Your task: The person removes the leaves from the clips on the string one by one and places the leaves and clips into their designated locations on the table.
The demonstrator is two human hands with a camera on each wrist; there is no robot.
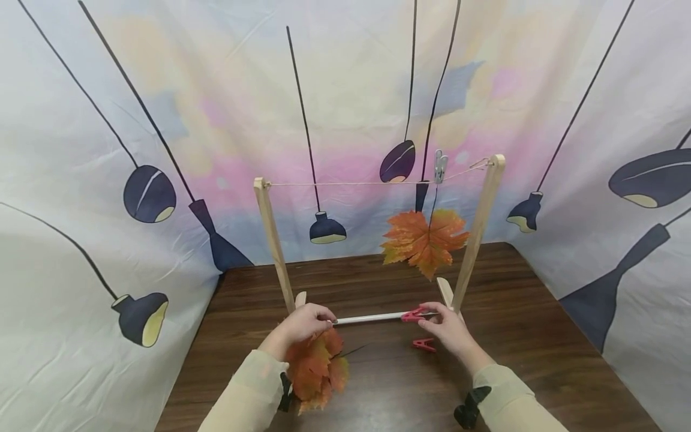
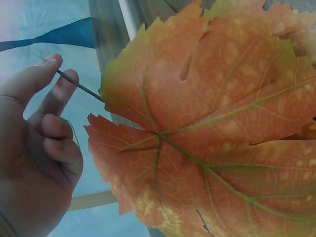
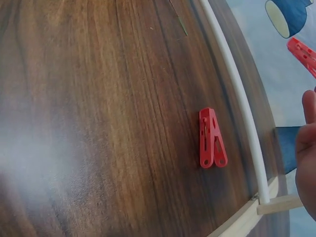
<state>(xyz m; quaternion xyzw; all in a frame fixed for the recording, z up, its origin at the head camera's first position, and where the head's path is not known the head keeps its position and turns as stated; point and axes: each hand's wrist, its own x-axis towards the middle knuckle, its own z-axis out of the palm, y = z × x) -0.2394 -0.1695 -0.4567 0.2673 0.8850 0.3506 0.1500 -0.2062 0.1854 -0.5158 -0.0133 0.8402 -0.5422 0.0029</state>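
The left hand (image 1: 303, 324) pinches a thin leaf stem (image 2: 88, 92) between thumb and fingertip, its other fingers curled in; the orange held leaf (image 2: 197, 158) spreads below that hand, at the left end of a white rod (image 1: 369, 318). The right hand (image 1: 447, 327) pinches a red clothespin (image 1: 412, 315) between thumb and fingers, near the rod's right end. A second red clothespin (image 3: 211, 138) lies on the table just below. One silvery clip (image 1: 440, 167) sits on a string (image 1: 345, 183) and holds one hanging leaf (image 1: 427, 240) by its stem. More leaves overlap beneath the held one; their number cannot be told. Two wooden posts, left (image 1: 276, 246) and right (image 1: 477, 234), carry the string. The dark brown wood-grain table (image 1: 388, 390) stands before a pastel cloth backdrop (image 1: 345, 90) printed with dark hanging lamps.
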